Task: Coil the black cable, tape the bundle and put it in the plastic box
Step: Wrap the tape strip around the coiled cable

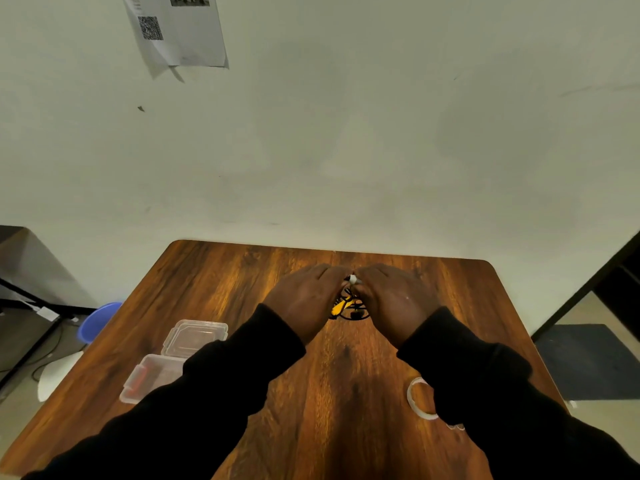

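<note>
The coiled black cable (pixel 350 308), with a yellow plug and a white plug showing, sits between my two hands above the middle of the wooden table (pixel 346 393). My left hand (pixel 304 301) and my right hand (pixel 389 301) meet over the bundle, fingers curled down around it; most of the coil is hidden behind them. A roll of clear tape (pixel 417 398) lies on the table at the near right, partly under my right sleeve. The clear plastic box (pixel 149 375) stands open at the near left, its lid (pixel 195 336) flipped back.
The table's far edge meets a pale wall. A blue bucket (pixel 98 320) and a dark desk frame with cables stand on the floor to the left. A dark mat (pixel 588 362) lies on the floor to the right.
</note>
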